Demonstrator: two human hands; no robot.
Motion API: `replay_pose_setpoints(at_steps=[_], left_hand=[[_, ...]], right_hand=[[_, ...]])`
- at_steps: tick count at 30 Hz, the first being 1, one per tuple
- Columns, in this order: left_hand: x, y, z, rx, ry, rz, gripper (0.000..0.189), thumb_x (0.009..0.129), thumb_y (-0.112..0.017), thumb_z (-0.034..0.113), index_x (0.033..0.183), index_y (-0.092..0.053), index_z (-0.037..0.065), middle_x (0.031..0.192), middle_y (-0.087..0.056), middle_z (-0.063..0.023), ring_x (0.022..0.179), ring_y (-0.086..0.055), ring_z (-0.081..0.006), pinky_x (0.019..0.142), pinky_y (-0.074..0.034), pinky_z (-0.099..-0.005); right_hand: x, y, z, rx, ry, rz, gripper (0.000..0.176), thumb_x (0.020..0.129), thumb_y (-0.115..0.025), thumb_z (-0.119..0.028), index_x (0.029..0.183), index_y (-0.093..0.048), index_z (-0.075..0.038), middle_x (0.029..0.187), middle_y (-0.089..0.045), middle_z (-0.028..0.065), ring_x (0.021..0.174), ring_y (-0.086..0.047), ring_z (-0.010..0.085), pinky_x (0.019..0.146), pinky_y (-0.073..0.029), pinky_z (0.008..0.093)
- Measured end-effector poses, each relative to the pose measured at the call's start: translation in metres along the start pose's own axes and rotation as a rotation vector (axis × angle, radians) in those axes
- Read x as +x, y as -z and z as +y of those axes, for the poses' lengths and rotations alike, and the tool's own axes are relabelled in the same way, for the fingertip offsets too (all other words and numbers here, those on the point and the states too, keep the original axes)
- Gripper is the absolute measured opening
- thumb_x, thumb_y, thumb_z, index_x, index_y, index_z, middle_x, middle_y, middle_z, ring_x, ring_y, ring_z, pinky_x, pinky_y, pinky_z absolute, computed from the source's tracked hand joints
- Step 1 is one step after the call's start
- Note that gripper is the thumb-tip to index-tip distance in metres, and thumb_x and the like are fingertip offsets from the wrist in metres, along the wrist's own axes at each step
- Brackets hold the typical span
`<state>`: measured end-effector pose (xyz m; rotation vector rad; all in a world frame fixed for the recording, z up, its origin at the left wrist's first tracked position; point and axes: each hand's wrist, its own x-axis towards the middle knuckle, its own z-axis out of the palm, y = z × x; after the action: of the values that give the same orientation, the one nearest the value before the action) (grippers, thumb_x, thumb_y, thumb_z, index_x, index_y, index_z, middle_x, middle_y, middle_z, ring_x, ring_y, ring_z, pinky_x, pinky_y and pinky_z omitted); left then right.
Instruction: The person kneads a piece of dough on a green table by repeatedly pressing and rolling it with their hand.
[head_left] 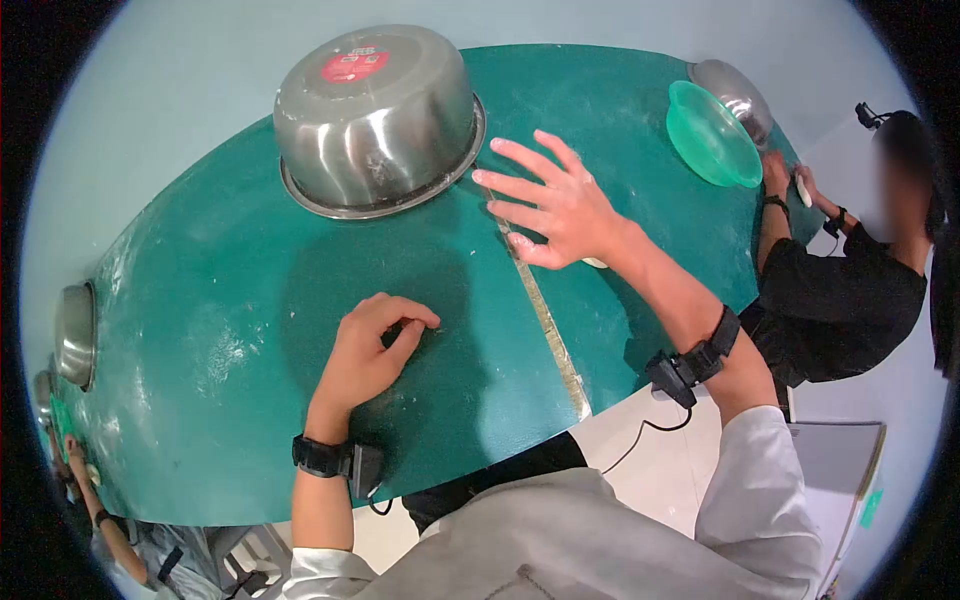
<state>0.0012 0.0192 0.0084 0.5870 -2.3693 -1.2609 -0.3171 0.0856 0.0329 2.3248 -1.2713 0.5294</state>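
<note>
With right hand (565,210) open and fingers spread at centre right of the frame, press flat and evenly on the pale lump (596,263) peeking from under the palm, bracing left hand (365,350), curled closed and seemingly empty, on the green table (200,400) below the upturned steel bowl (375,115).

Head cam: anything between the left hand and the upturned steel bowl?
Nothing: only bare green table lies between the left hand and the steel bowl, shown in the head view.

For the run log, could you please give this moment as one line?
left hand: curled on table | right hand: spread over pale lump | steel bowl: inverted, ahead
</note>
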Motion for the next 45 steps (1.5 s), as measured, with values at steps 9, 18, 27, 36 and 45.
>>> replay_pose_setpoints(at_steps=[9, 18, 27, 36, 45], left_hand=[[0.002, -0.001, 0.000, 0.023, -0.047, 0.029, 0.013, 0.089, -0.065, 0.002, 0.097, -0.073, 0.008, 0.093, -0.073, -0.0047, 0.085, -0.063, -0.0236, 0.078, -0.049, -0.0347], [0.003, -0.003, 0.000, 0.038, -0.052, 0.048, 0.013, 0.088, -0.066, 0.003, 0.096, -0.074, 0.010, 0.091, -0.073, -0.0030, 0.078, -0.061, -0.0225, 0.074, -0.048, -0.0346], [0.002, 0.000, 0.003, 0.026, -0.021, 0.016, 0.013, 0.089, -0.065, 0.001, 0.097, -0.073, 0.007, 0.094, -0.072, -0.0068, 0.088, -0.065, -0.0244, 0.081, -0.049, -0.0350], [0.002, 0.000, 0.002, 0.038, -0.037, 0.019, 0.012, 0.090, -0.065, 0.001, 0.097, -0.073, 0.008, 0.094, -0.073, -0.0059, 0.086, -0.064, -0.0243, 0.080, -0.048, -0.0351], [-0.001, -0.003, 0.003, -0.155, 0.053, 0.110, 0.014, 0.095, -0.061, 0.004, 0.106, -0.070, 0.004, 0.101, -0.070, -0.0058, 0.089, -0.062, -0.0166, 0.083, -0.049, -0.0306]], right_hand=[[-0.003, -0.009, 0.002, 0.048, -0.068, 0.155, 0.048, 0.076, -0.068, 0.003, 0.122, -0.068, -0.011, 0.140, -0.061, 0.0144, 0.103, -0.071, 0.0339, 0.083, -0.060, 0.0421], [-0.001, -0.002, -0.004, 0.044, -0.169, 0.095, 0.056, 0.074, -0.065, 0.012, 0.126, -0.065, -0.009, 0.146, -0.055, 0.0213, 0.089, -0.074, 0.0266, 0.073, -0.062, 0.0363], [-0.001, -0.007, -0.001, 0.021, -0.110, 0.080, 0.057, 0.074, -0.063, 0.012, 0.127, -0.064, -0.009, 0.142, -0.056, 0.0220, 0.116, -0.065, 0.0388, 0.100, -0.056, 0.0480], [0.003, -0.007, 0.001, 0.035, -0.023, 0.144, 0.047, 0.084, -0.064, -0.011, 0.130, -0.063, -0.019, 0.146, -0.052, 0.0173, 0.129, -0.056, 0.0398, 0.108, -0.049, 0.0528], [0.007, 0.001, -0.008, 0.055, 0.217, 0.118, 0.027, 0.079, -0.071, -0.011, 0.106, -0.073, -0.012, 0.134, -0.064, 0.0025, 0.133, -0.054, 0.0388, 0.106, -0.049, 0.0537]])
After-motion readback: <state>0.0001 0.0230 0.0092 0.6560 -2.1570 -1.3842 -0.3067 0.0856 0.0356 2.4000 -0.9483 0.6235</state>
